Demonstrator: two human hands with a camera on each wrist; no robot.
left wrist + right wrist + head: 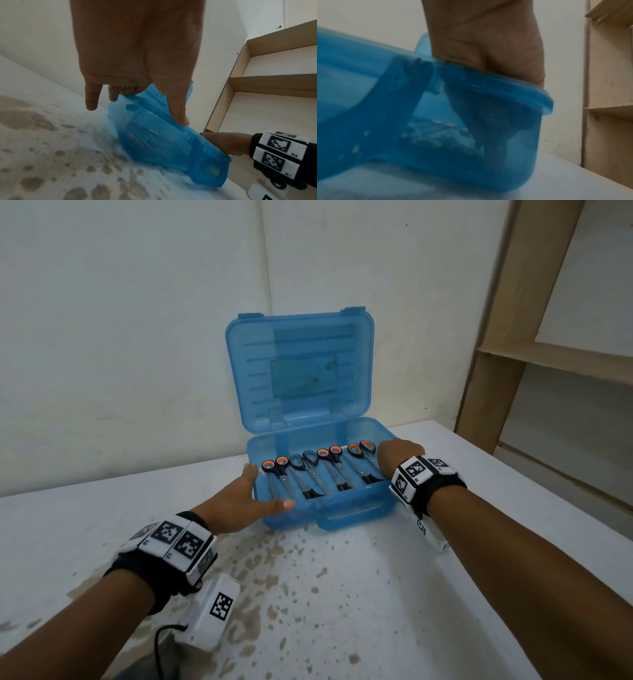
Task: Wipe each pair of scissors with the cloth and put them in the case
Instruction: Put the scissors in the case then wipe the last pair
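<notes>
A translucent blue case [342, 510] stands open on the white table, its lid [298, 364] upright against the wall. Several pairs of scissors [318, 470], some with orange-lined handles and some all dark, lie side by side in it, handles toward the wall. My left hand [260, 491] rests at the case's front left corner, thumb laid along the front rim [171, 121] and fingers straight along the left wall. My right hand [399, 453] grips the right rim [496, 81], its fingers hooked down inside the case. The scissors [440, 135] show dimly through the wall. No cloth is in view.
The table [325, 594] has brown speckled stains in front of the case. A wooden shelf unit [548, 361] stands beyond the table's right edge. A white wall runs close behind the case.
</notes>
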